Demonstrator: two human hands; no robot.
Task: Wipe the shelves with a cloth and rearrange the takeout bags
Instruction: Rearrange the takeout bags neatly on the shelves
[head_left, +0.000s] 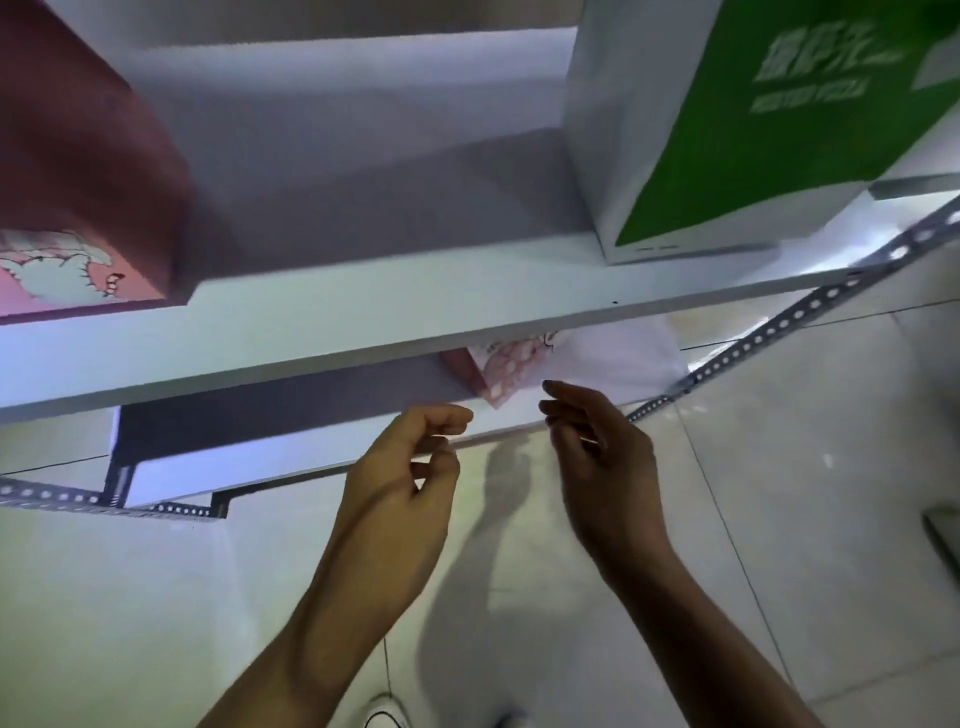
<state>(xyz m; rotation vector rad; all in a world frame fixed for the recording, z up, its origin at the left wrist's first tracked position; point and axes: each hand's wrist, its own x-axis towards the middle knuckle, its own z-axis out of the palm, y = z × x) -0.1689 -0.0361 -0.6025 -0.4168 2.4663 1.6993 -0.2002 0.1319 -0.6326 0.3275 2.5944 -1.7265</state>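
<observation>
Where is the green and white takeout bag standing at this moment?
In the head view, the green and white takeout bag stands at the right end of the upper shelf, above the pink patterned bag on the shelf below.

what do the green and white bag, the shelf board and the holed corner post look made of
Green and white bag: seemingly paper or thin card, matte, with crisp folded edges and flat printed panels. Shelf board: smooth white panel, maybe laminated board or painted metal; the look leaves it open. Corner post: likely grey metal angle, punched with holes.
</observation>
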